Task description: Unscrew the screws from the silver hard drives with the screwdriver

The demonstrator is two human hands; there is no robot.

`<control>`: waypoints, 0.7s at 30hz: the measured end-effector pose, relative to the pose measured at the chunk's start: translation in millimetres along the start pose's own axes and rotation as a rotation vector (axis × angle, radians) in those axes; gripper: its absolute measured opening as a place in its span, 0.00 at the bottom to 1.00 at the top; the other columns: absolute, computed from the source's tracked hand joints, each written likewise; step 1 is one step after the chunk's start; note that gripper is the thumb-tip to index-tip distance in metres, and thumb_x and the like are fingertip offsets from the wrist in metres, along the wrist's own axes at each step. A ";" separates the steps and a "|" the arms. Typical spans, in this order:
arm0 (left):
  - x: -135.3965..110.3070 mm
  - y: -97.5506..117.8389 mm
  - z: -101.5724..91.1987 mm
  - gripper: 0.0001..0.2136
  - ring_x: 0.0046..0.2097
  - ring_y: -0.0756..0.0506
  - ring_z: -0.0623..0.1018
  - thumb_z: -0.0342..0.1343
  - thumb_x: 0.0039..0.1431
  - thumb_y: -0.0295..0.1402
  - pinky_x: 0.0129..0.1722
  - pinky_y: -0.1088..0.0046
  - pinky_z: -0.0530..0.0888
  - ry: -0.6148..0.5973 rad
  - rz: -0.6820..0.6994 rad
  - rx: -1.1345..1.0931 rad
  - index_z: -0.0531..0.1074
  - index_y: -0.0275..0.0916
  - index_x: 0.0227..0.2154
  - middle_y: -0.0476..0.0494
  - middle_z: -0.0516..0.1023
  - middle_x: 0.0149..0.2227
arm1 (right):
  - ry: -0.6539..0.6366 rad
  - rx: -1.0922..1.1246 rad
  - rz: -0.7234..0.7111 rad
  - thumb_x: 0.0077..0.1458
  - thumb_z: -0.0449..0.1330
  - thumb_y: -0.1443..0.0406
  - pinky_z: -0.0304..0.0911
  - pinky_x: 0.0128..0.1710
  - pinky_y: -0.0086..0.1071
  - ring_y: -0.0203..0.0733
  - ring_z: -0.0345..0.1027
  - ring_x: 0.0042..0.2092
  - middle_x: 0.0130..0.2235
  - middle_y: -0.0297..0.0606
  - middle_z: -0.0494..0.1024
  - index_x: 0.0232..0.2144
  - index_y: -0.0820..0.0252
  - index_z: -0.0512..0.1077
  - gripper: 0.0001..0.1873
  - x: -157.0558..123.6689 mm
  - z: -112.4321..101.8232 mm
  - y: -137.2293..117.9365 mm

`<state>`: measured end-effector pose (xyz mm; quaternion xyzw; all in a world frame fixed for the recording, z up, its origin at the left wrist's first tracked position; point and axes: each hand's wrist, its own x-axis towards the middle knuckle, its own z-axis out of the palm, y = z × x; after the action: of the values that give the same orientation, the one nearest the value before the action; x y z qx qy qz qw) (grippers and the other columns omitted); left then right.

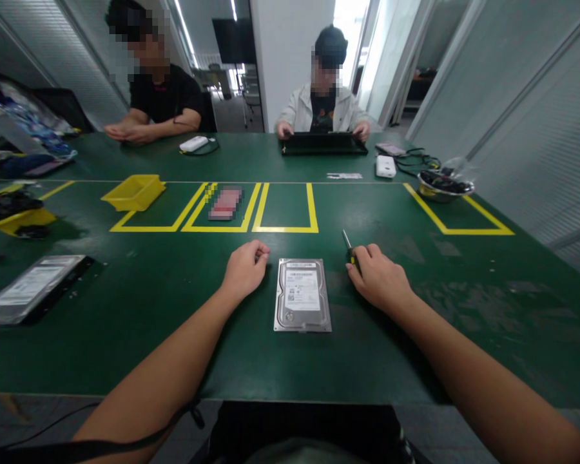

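A silver hard drive (pixel 302 295) with a white label lies flat on the green table, between my two hands. My left hand (pixel 244 269) rests just left of it, fingers curled in and nothing visible in them. To the right of the drive, my right hand (pixel 379 274) is closed around a screwdriver (pixel 352 253). Its thin metal shaft points forward and slightly left, while most of the handle is hidden under the fingers. Neither hand touches the drive.
Yellow tape (pixel 285 229) marks boxes across the table (pixel 174 354). Beyond my hands are a yellow bin (pixel 134 193), a pixelated red item (pixel 225 203) and a metal bowl (pixel 445 187) of dark parts. More drives (pixel 33 287) lie left. Two people sit opposite, one holding a black panel (pixel 323 144).
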<state>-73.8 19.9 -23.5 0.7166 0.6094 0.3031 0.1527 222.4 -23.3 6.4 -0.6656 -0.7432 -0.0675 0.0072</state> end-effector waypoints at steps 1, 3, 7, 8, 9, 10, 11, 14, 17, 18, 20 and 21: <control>0.7 -1.3 -0.1 0.05 0.37 0.44 0.76 0.53 0.58 0.30 0.40 0.66 0.70 -0.031 0.018 0.027 0.73 0.41 0.34 0.45 0.79 0.35 | 0.004 0.003 -0.006 0.67 0.45 0.54 0.56 0.29 0.32 0.46 0.71 0.43 0.47 0.44 0.70 0.48 0.58 0.63 0.17 -1.0 -0.8 0.2; 1.3 -0.9 0.2 0.05 0.38 0.42 0.76 0.52 0.59 0.31 0.41 0.64 0.70 -0.081 0.061 0.095 0.73 0.40 0.35 0.45 0.79 0.35 | 0.014 0.014 -0.026 0.67 0.45 0.54 0.57 0.29 0.33 0.46 0.71 0.43 0.47 0.44 0.70 0.48 0.58 0.64 0.17 -3.0 -2.6 0.9; 0.4 5.1 2.6 0.06 0.42 0.40 0.75 0.52 0.60 0.32 0.45 0.61 0.69 -0.121 0.105 0.214 0.74 0.41 0.37 0.44 0.80 0.38 | 0.041 0.075 -0.050 0.66 0.46 0.54 0.60 0.33 0.33 0.45 0.70 0.44 0.48 0.43 0.71 0.48 0.57 0.66 0.17 -5.1 -7.8 6.8; 0.2 6.3 3.1 0.07 0.43 0.40 0.75 0.51 0.60 0.31 0.46 0.60 0.68 -0.133 0.105 0.211 0.74 0.42 0.37 0.44 0.80 0.39 | 0.051 0.093 -0.041 0.66 0.47 0.55 0.61 0.34 0.33 0.45 0.70 0.44 0.48 0.42 0.71 0.47 0.57 0.67 0.17 -4.9 -9.7 10.5; 0.1 7.1 3.4 0.07 0.44 0.40 0.75 0.51 0.60 0.31 0.47 0.60 0.68 -0.148 0.105 0.198 0.74 0.42 0.38 0.45 0.80 0.40 | 0.062 0.108 -0.026 0.66 0.48 0.55 0.61 0.35 0.34 0.45 0.70 0.43 0.48 0.42 0.72 0.46 0.57 0.68 0.16 -4.4 -11.7 15.6; 0.2 7.3 3.4 0.08 0.44 0.40 0.75 0.51 0.60 0.30 0.47 0.60 0.68 -0.162 0.103 0.180 0.74 0.43 0.39 0.45 0.80 0.41 | 0.072 0.120 -0.006 0.65 0.48 0.55 0.61 0.36 0.34 0.45 0.70 0.43 0.47 0.41 0.73 0.45 0.57 0.69 0.16 -3.7 -13.8 22.2; 0.6 7.2 3.3 0.09 0.45 0.41 0.75 0.52 0.60 0.30 0.47 0.61 0.68 -0.174 0.099 0.157 0.75 0.43 0.40 0.46 0.80 0.41 | 0.080 0.127 0.019 0.64 0.50 0.55 0.61 0.37 0.34 0.44 0.70 0.42 0.47 0.40 0.74 0.44 0.57 0.69 0.15 -2.8 -16.0 30.2; 2.5 4.8 2.3 0.13 0.46 0.42 0.75 0.53 0.57 0.28 0.47 0.62 0.69 -0.204 0.079 0.084 0.75 0.45 0.43 0.48 0.80 0.43 | 0.046 0.117 0.114 0.63 0.52 0.54 0.60 0.38 0.35 0.44 0.70 0.40 0.44 0.40 0.76 0.42 0.58 0.71 0.16 -0.1 -22.0 62.2; 4.4 3.4 1.9 0.14 0.48 0.42 0.75 0.51 0.58 0.28 0.49 0.62 0.68 -0.215 0.052 0.025 0.76 0.45 0.44 0.49 0.81 0.45 | -0.018 0.033 0.269 0.62 0.53 0.55 0.58 0.37 0.35 0.45 0.70 0.41 0.44 0.42 0.77 0.41 0.56 0.74 0.14 2.1 -26.5 102.5; 4.7 3.9 2.0 0.13 0.49 0.42 0.75 0.50 0.60 0.30 0.50 0.62 0.68 -0.216 0.041 0.012 0.76 0.45 0.44 0.49 0.81 0.46 | -0.017 0.007 0.324 0.62 0.53 0.57 0.57 0.37 0.37 0.46 0.70 0.42 0.44 0.44 0.78 0.41 0.57 0.75 0.15 2.9 -27.5 116.9; 4.5 6.3 2.2 0.13 0.51 0.41 0.75 0.48 0.63 0.33 0.52 0.60 0.66 -0.217 0.018 -0.011 0.76 0.46 0.44 0.50 0.81 0.47 | -0.006 -0.037 0.446 0.62 0.53 0.58 0.54 0.33 0.40 0.52 0.70 0.41 0.43 0.55 0.77 0.44 0.62 0.77 0.18 5.3 -28.1 146.7; 3.9 8.0 2.2 0.13 0.51 0.40 0.75 0.47 0.64 0.36 0.52 0.59 0.66 -0.215 0.012 -0.019 0.77 0.46 0.44 0.50 0.81 0.47 | -0.007 -0.061 0.526 0.60 0.55 0.59 0.52 0.31 0.41 0.54 0.70 0.40 0.44 0.59 0.77 0.45 0.64 0.77 0.18 6.8 -27.7 161.7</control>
<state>-65.9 22.3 -19.6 0.7470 0.5824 0.2313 0.2221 379.5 -2.7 49.2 -0.8360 -0.5424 -0.0833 0.0019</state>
